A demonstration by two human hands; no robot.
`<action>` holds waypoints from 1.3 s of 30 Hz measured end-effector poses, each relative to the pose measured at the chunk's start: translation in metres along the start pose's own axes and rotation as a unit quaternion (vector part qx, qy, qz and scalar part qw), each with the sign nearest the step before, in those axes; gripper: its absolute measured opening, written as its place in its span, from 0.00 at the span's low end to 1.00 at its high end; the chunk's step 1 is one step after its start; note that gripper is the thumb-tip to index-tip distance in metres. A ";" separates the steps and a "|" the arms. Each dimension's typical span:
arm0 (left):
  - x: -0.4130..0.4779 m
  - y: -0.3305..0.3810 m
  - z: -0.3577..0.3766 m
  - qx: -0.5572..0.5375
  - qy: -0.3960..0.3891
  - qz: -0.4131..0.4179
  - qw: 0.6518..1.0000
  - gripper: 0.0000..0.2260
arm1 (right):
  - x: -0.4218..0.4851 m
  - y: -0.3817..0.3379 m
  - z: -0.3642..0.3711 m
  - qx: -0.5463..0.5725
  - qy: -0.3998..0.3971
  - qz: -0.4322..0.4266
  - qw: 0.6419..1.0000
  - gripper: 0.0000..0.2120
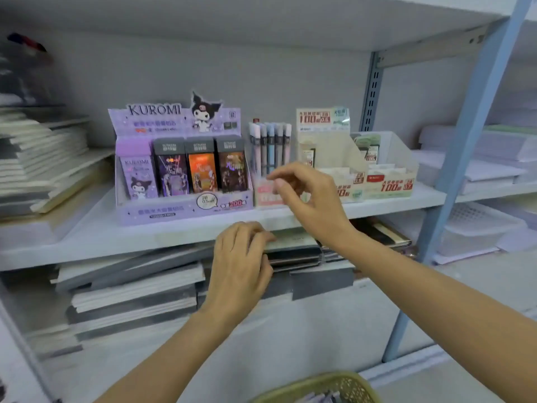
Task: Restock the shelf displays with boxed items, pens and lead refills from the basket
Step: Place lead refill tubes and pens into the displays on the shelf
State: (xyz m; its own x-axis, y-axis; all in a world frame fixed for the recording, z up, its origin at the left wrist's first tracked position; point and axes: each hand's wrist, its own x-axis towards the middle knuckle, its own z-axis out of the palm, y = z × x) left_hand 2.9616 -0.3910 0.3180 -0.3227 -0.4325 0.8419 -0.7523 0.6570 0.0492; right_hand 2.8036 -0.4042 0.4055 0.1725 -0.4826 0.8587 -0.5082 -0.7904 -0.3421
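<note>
display box (180,207) purple | basket (322,385) yellow-green lattice | shelf (116,237) white | upright (476,135) blue

A slumped stack of pale notebooks (43,158) fills the left of the frame. Lower left, grey-covered pads (133,295) lie in uneven piles. A blue upright (470,141) slants down the right side, with white paper reams (488,152) behind it and a clear plastic tray (479,231) beneath them.

Bare front strip of the shelf (101,237) gives me room to pass; Kuromi display (180,205), pens (268,144) and cream boxes (386,175) block the back.
</note>
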 end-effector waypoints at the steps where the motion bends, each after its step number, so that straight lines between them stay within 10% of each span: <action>1: -0.019 0.003 0.011 -0.004 -0.016 -0.002 1.000 0.14 | -0.025 0.003 0.005 0.016 -0.021 0.018 0.999 0.05; 8: -0.170 0.017 0.085 -0.020 -0.232 0.035 0.972 0.08 | -0.219 0.063 0.056 0.052 -0.189 0.238 0.951 0.04; 17: -0.324 0.013 0.136 -0.046 -0.586 -0.110 0.802 0.27 | -0.418 0.144 0.088 -0.110 -0.474 0.426 0.763 0.24; 32: -0.349 0.010 0.152 -0.085 -0.449 -0.148 0.877 0.16 | -0.453 0.181 0.068 -0.076 -0.512 0.441 0.733 0.14; 36: -0.336 0.017 0.158 -0.180 -0.423 -0.261 0.849 0.11 | -0.434 0.180 0.055 -0.025 -0.464 0.445 0.766 0.10; 39: -0.325 0.029 0.163 -0.299 -0.442 -0.423 0.733 0.13 | -0.419 0.168 0.062 0.077 -0.423 0.490 0.758 0.06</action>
State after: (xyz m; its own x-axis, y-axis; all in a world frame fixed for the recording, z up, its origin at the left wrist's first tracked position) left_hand 2.9505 -0.3321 -0.0417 -0.3308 -0.8985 -0.2885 -0.5966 -0.0377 0.8016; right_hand 2.6981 -0.3584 -0.0353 0.2887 -0.8843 -0.3669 -0.6488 0.1011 -0.7542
